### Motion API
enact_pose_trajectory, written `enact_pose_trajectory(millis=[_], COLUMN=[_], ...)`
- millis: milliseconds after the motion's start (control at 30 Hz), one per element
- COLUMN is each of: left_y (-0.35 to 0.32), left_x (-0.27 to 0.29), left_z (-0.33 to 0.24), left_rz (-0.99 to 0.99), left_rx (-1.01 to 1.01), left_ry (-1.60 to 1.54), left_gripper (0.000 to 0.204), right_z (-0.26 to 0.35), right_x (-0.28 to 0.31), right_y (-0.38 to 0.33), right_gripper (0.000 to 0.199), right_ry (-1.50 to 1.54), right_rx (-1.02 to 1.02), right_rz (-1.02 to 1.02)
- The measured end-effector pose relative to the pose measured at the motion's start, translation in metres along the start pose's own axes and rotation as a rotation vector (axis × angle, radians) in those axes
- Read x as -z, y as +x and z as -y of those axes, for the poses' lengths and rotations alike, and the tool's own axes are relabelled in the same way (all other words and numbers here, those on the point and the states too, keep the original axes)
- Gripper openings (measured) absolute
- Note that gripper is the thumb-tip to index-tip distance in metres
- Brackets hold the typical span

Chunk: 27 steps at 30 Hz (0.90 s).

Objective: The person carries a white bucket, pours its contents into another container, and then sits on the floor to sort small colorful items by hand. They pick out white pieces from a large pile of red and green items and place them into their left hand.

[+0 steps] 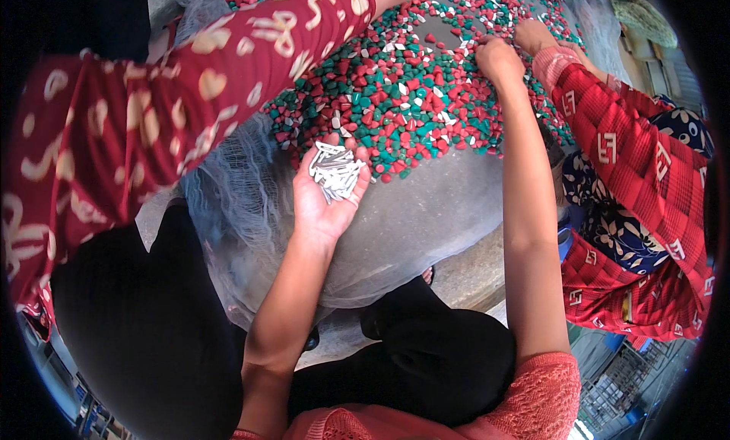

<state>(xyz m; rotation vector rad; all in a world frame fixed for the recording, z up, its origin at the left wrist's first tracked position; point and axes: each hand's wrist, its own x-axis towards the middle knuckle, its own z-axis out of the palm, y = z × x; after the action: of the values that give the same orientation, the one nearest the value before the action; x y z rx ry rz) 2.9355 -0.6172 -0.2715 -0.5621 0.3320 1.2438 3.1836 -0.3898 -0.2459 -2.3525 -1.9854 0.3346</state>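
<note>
Red, green and white bits heaped over grey netting, spread across the upper middle. Left hand palm up at the near edge of the heap, fingers half curled, cupping a loose bundle of white sticks that lie across the fingers. Right hand stretched well forward into the heap, knuckles up, fingertips buried among the bits; whether pinched on anything, cannot tell. Coral sleeves at the lower edge, black trousers beneath. Just beside the right hand, to its right, another person's hand also down in the bits, on an arm in a red patterned sleeve. From upper left, a second person's arm in a dark red sleeve with cream loops, reaching over the far side of the heap, its hand out of view. Netting draped down below the left hand, bare concrete floor under its hem.
</note>
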Motion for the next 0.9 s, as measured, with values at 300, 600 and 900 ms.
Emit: enact_pose_trajectory(millis=[300,600,900], left_y=[-0.001,0.000,0.001], left_x=[0.000,-0.002,0.002], left_z=[0.004,0.008,0.005], left_rz=[-0.001,-0.006,0.033], left_rx=[0.000,-0.007,0.014], left_ry=[0.021,0.026,0.013], left_gripper=[0.026,0.028,0.025], right_z=[-0.018,0.040,0.063], right_x=[-0.004,-0.009,0.002], right_y=[0.017,0.010,-0.003], right_gripper=[0.038,0.033,0.037], right_ry=[0.705,-0.086,-0.164], right_rx=[0.111,0.156,0.175], right_rz=[0.079,0.118,0.157])
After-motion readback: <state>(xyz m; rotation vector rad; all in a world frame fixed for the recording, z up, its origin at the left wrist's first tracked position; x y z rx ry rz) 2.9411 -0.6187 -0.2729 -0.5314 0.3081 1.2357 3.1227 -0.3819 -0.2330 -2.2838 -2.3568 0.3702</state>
